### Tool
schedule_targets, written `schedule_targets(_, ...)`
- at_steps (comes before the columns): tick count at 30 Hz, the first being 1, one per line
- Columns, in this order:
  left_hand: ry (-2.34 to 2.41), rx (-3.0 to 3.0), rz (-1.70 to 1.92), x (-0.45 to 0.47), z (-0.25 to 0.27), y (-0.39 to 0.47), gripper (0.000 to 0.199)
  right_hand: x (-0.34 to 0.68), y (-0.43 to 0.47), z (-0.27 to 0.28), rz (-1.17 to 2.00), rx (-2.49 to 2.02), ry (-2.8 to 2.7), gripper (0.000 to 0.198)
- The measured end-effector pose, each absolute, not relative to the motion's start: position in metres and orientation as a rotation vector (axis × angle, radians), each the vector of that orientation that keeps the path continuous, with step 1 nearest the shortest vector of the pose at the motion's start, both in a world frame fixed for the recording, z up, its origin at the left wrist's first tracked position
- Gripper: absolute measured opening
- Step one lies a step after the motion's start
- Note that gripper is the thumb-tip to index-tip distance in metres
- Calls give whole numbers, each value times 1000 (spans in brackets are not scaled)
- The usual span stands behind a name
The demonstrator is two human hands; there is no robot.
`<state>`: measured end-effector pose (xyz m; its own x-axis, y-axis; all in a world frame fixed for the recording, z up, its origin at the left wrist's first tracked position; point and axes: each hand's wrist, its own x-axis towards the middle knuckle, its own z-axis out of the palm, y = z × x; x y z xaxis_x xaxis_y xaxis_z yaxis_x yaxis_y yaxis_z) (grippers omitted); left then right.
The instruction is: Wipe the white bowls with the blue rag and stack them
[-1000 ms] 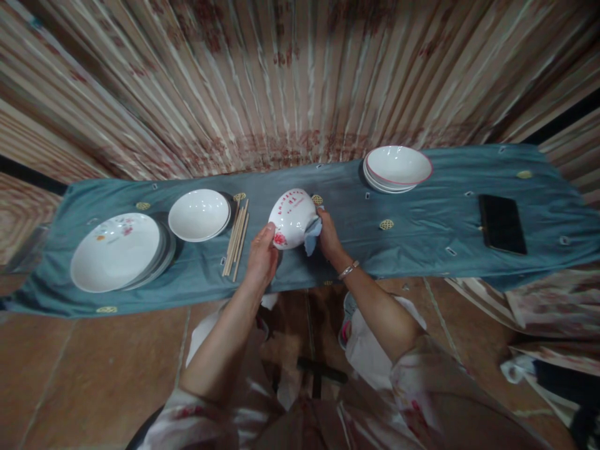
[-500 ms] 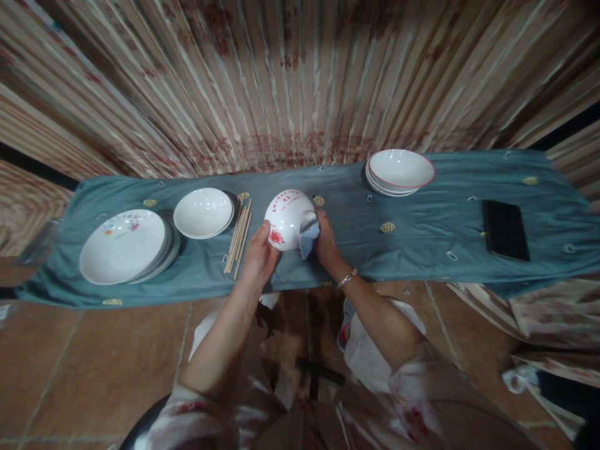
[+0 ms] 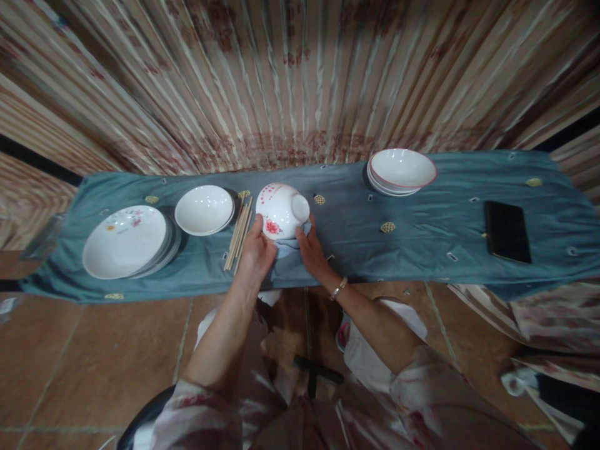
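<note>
A white bowl [image 3: 277, 212] with red flowers and red lettering is tipped on its side above the table, its foot ring facing right. My left hand [image 3: 255, 251] is closed on the bowl's left, near side. My right hand [image 3: 313, 251], with a bracelet at its wrist, is closed round a light blue cloth [image 3: 287, 247] at the bowl's lower right, by the foot. Part of the cloth shows beneath the bowl; the rest is hidden by the bowl and fingers.
Left of the bowl lie several chopsticks [image 3: 238, 236], stacked small bowls [image 3: 204, 210] and a stack of large plates [image 3: 125, 244]. Red-rimmed bowls [image 3: 402, 170] are stacked to the right, and a black tablet-like object [image 3: 507, 231] lies farther right on the blue-green tablecloth [image 3: 435, 244].
The bowl has shifted slightly left and turned, so its foot ring now shows uncovered. The cloth has moved from over the foot to beneath the bowl, along with my right hand.
</note>
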<state>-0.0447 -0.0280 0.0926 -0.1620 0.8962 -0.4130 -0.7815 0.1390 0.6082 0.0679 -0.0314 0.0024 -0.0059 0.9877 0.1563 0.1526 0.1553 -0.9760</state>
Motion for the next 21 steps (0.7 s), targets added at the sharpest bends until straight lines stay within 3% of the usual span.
schedule_targets(6,904,200,1505,-42,92,-28,44,59,-49,-1,1050,-1275,-1459,107)
schedule_targets(15,914,167,1513,-35,100,-29,43,52,-70,-11,819,-1268,-1777,81)
schedule_targets(21,934,215,1543,-41,91,-26,38,58,-82,-2,727,-1203,-1938,81)
